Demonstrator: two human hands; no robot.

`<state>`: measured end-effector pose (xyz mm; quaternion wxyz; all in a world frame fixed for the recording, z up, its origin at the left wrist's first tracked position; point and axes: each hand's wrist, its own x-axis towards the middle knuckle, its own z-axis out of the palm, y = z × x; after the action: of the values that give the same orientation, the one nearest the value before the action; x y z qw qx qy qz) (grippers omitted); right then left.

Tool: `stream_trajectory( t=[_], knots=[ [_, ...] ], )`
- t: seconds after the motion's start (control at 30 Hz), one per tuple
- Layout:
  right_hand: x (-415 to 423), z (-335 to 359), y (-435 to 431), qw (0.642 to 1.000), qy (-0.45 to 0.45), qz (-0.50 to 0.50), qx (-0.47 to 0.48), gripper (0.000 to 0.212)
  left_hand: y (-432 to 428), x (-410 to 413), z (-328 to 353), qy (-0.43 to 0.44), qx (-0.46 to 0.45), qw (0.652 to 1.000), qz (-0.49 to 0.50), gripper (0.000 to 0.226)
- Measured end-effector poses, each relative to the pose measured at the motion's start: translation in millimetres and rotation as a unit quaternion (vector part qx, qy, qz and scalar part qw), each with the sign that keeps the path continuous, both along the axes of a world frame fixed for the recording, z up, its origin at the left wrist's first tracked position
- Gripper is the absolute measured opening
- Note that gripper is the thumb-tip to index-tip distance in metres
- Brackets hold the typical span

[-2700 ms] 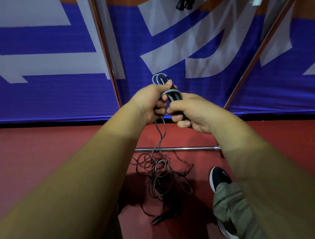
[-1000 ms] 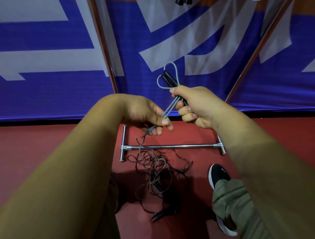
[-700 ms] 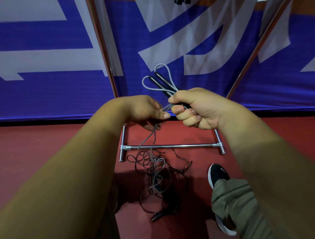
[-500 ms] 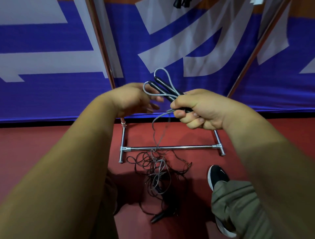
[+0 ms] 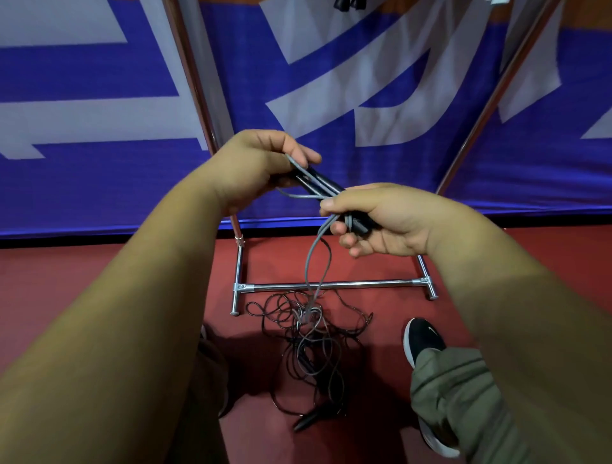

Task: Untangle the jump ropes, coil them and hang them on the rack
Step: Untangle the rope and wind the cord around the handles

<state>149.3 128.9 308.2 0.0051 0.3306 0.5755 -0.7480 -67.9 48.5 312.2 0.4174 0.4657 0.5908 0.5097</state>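
My right hand (image 5: 390,220) grips two black jump-rope handles (image 5: 323,183) together with loops of grey rope. My left hand (image 5: 256,165) pinches a loop of that grey rope (image 5: 311,261) at the handles' far tips. From my right fist the grey rope drops to a tangled pile of dark and grey ropes (image 5: 309,337) on the red floor. Another black handle (image 5: 309,420) lies at the near end of the pile. The chrome rack (image 5: 331,285) stands behind the pile, its base bar on the floor and its uprights rising left and right.
A blue and white banner (image 5: 331,99) hangs right behind the rack. My black shoe (image 5: 422,337) and olive trouser leg (image 5: 463,407) are to the right of the pile. Dark handles (image 5: 347,4) hang at the top edge of the view.
My left hand slid down the grey rope, then came back up to the handle tips with a new loop. My right hand kept its grip and tilted the handles leftward.
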Motion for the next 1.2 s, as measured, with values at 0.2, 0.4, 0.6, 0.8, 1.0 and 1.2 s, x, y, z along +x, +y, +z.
stream_trajectory(
  t=[0.2, 0.4, 0.6, 0.8, 1.0, 1.2],
  knots=[
    [-4.4, -4.0, 2.2, 0.997, 0.027, -0.049, -0.054, 0.013, 0.4, 1.5, 5.2, -0.032, -0.016, 0.999, 0.040, 0.018],
    [-10.6, -8.2, 5.2, 0.995, 0.048, -0.083, -0.004, 0.016, 2.7, 1.5, -0.8, -0.011, -0.006, 0.996, 0.093, 0.025],
    [-13.2, -11.3, 3.6, 0.991, 0.010, -0.061, 0.122, 0.021, 4.3, 7.3, 5.1, -0.109, -0.043, 0.987, 0.113, 0.031],
    [-15.0, -18.5, 1.1, 0.949, -0.060, -0.048, 0.306, 0.013, 6.4, 11.0, -2.7, -0.015, -0.115, 0.988, 0.099, 0.023],
    [-16.6, -16.9, 1.7, 0.991, -0.001, -0.100, 0.089, 0.017, 13.7, 5.6, -16.6, -0.052, -0.048, 0.993, 0.093, 0.030],
    [-8.2, -7.4, 2.4, 0.993, 0.016, -0.085, -0.080, 0.019, 12.5, 4.3, -18.8, -0.073, -0.014, 0.995, 0.067, 0.034]
  ],
)
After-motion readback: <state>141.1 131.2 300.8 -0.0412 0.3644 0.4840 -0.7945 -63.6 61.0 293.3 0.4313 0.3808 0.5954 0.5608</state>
